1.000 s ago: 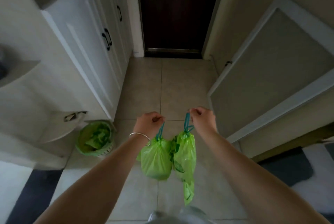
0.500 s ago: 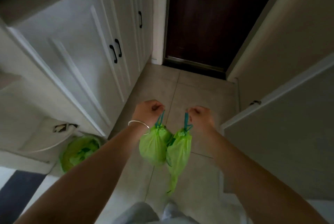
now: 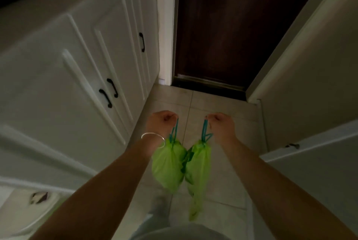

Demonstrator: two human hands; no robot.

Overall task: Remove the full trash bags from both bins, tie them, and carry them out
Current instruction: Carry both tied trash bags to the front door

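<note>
Now | left hand (image 3: 161, 123) fisted on left bag (image 3: 167, 166) drawstring | right hand (image 3: 219, 125) fisted on right bag (image 3: 199, 164) drawstring | bags hang below, touching

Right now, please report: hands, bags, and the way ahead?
Left hand shut on left bag drawstring. Right hand shut on right bag drawstring. Both bags tied, hanging, touching each other. Dark door ahead, closed.

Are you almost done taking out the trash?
Nearly. Both bags are out of the bins and cinched shut by their blue drawstrings. The left hand holds one green trash bag, the right hand the other bag. Left to do: open the closed dark door ahead and carry them out.
</note>
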